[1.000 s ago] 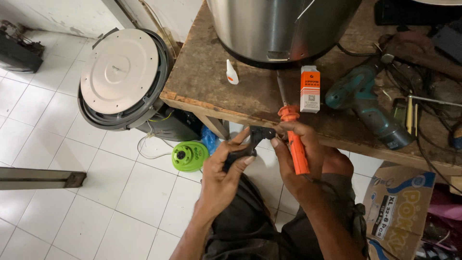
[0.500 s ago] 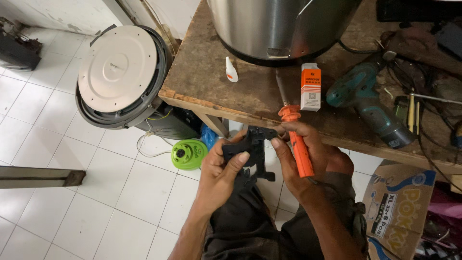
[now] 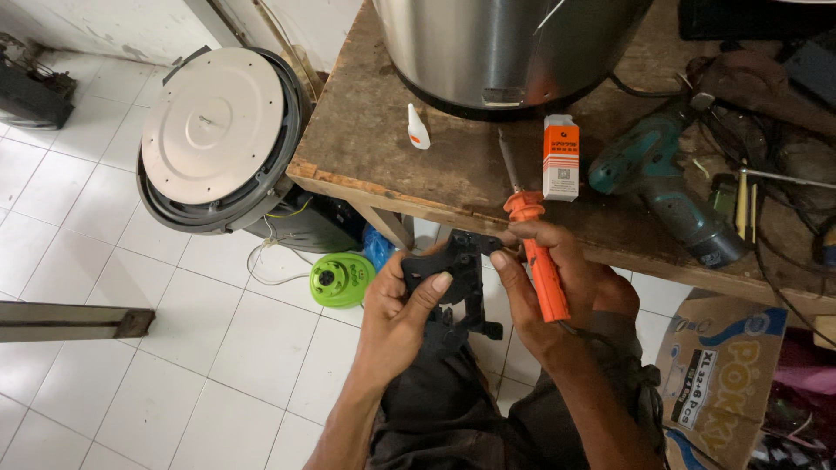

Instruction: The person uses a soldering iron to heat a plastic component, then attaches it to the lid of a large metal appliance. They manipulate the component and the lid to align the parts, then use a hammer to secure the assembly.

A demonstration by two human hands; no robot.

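Worn wooden bench (image 3: 453,165); hands grip angular black plastic part (image 3: 457,270)

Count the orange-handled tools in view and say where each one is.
1. The orange-handled tool is in the right hand, its shaft reaching over the wooden bench edge. More tools may be hidden in the clutter at the far right.

A black plastic part (image 3: 457,283), flat and angular with cut-outs and a short foot at its lower end, is held upright in the air just below the front edge of the wooden workbench (image 3: 383,165), over the person's lap. Its exact shape is hard to make out against the dark trousers. An orange-handled soldering iron (image 3: 540,261) slants upward, its dark metal tip reaching over the workbench edge.
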